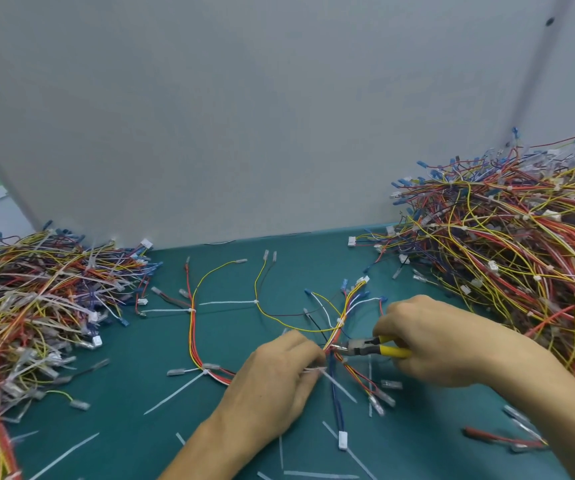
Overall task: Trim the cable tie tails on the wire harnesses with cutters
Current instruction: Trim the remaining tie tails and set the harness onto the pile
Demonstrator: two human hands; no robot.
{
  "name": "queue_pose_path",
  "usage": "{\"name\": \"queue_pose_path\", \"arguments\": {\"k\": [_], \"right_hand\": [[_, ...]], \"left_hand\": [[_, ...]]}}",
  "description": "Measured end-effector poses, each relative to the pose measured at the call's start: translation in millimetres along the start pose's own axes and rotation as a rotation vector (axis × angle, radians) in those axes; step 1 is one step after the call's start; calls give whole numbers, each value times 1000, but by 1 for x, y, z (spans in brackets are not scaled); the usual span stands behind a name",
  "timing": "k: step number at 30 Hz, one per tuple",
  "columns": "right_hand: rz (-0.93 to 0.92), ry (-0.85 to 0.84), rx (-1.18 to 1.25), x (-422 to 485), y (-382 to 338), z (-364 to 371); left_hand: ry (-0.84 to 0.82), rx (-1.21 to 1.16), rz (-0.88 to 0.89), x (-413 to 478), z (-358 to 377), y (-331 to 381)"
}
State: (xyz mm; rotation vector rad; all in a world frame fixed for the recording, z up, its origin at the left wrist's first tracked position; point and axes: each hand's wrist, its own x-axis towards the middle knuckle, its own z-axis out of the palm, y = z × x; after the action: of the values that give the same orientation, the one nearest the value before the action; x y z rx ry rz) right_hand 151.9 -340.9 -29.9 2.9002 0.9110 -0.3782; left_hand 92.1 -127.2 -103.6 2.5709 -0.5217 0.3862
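Note:
A wire harness [194, 327] of red, yellow, blue and white wires lies spread across the middle of the green table [133, 348]. My left hand [272, 379] pinches a white cable tie tail [339, 384] at the harness bundle. My right hand [431, 341] grips yellow-handled cutters [372, 346], whose jaws sit at the bundle just right of my left fingers. Other white tie tails [225, 302] stick out from the harness further left.
A big heap of harnesses [514, 251] fills the right side, another heap [33, 306] the left. Cut white tie tails [64, 455] lie scattered near the front edge. A grey wall [244, 116] closes off the back of the table.

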Motion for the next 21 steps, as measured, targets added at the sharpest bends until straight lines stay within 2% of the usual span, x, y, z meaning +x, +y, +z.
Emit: {"name": "queue_pose_path", "arguments": {"k": [3, 10, 12, 14, 21], "right_hand": [[-11, 13, -18, 1, -1, 1], [-9, 25, -46, 2, -2, 4], [-11, 27, -61, 3, -4, 5], [-13, 26, -69, 4, -5, 7], [-23, 25, -104, 4, -9, 9]], "left_hand": [[58, -174, -158, 1, -3, -1], [-52, -279, -370, 7, -6, -9], [-46, -381, -418, 8, -5, -10], [-14, -478, -452, 9, -4, -9], [-18, -463, -486, 10, 0, -8]]}}
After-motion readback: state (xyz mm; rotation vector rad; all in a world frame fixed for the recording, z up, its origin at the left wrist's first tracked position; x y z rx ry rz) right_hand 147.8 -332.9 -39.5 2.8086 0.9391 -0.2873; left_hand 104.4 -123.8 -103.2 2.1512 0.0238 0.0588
